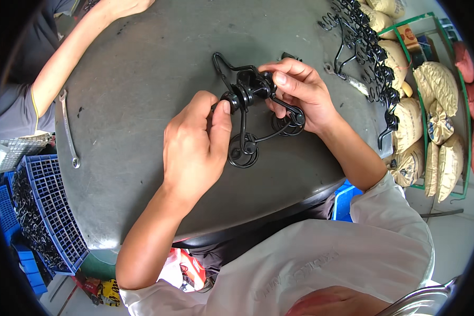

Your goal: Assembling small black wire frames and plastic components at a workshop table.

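Above the grey table, both my hands hold a bicycle saddle frame (243, 126) of bent black wire with coil springs at its near end. A black clamp (250, 84) sits across its middle. My left hand (192, 139) is closed, thumb and fingers pinching the round left end of the clamp. On the clamp's opposite end, the fingers of my right hand (308, 97) are closed round the nut area and the wire beside it; the fingertips are partly hidden. A small dark part (290, 56) lies on the table just beyond my right hand.
A wrench (67, 129) lies at the table's left edge; another wrench (347, 80) is at the right, beside a row of similar black frames (371, 58). Blue crates (55, 203) with dark metal parts stand lower left. Sacks (437, 89) fill a green rack. A co-worker's arm (71, 55) reaches in upper left.
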A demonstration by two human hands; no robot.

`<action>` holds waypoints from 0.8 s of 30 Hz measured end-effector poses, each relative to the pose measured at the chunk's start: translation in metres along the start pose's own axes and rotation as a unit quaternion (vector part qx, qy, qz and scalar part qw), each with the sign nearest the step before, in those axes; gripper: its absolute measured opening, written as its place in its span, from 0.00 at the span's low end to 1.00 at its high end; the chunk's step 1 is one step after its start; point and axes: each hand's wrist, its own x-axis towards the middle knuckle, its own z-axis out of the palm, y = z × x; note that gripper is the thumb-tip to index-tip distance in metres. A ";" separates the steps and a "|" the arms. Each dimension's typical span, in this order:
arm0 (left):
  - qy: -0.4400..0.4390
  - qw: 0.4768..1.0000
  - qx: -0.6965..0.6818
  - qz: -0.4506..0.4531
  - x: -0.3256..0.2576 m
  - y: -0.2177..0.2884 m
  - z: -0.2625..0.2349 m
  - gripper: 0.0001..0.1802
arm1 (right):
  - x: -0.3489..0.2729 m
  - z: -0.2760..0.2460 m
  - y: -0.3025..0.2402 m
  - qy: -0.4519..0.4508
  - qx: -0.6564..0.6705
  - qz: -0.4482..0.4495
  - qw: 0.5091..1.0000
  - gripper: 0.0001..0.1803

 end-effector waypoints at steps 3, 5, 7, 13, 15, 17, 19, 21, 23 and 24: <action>-0.056 0.996 0.000 -0.067 0.001 0.005 -0.006 0.10 | 0.001 -0.007 0.001 -0.018 -0.002 0.012 1.000 0.11; -0.046 0.999 0.010 -0.022 0.000 0.000 -0.006 0.09 | 0.002 -0.008 0.000 -0.055 0.018 0.008 0.998 0.11; -0.037 0.999 0.022 0.022 -0.001 0.001 -0.005 0.08 | 0.003 -0.006 0.004 -0.039 0.009 -0.006 0.999 0.11; -0.040 0.998 0.037 0.000 -0.008 0.002 0.000 0.06 | 0.003 0.000 0.000 -0.025 0.003 -0.014 1.000 0.09; -0.023 0.998 0.054 0.011 -0.009 0.002 0.000 0.06 | 0.002 0.002 0.000 -0.036 0.011 -0.011 0.999 0.09; -0.034 0.998 0.048 0.002 -0.009 0.005 0.001 0.06 | 0.006 0.000 0.002 -0.036 0.025 -0.016 0.999 0.08; -0.030 0.998 0.045 -0.010 -0.009 0.005 0.001 0.07 | 0.006 -0.003 -0.004 -0.072 0.044 0.013 0.996 0.07; -0.032 0.998 0.048 -0.005 -0.009 0.002 0.005 0.07 | 0.010 -0.009 0.001 -0.077 0.069 0.003 0.995 0.06; -0.016 0.999 0.049 0.004 -0.009 -0.001 0.007 0.09 | 0.013 -0.012 0.003 -0.105 0.094 -0.002 0.990 0.05; -0.032 0.997 0.062 0.011 -0.009 0.000 0.008 0.09 | 0.014 -0.014 0.005 -0.098 0.111 -0.013 0.989 0.05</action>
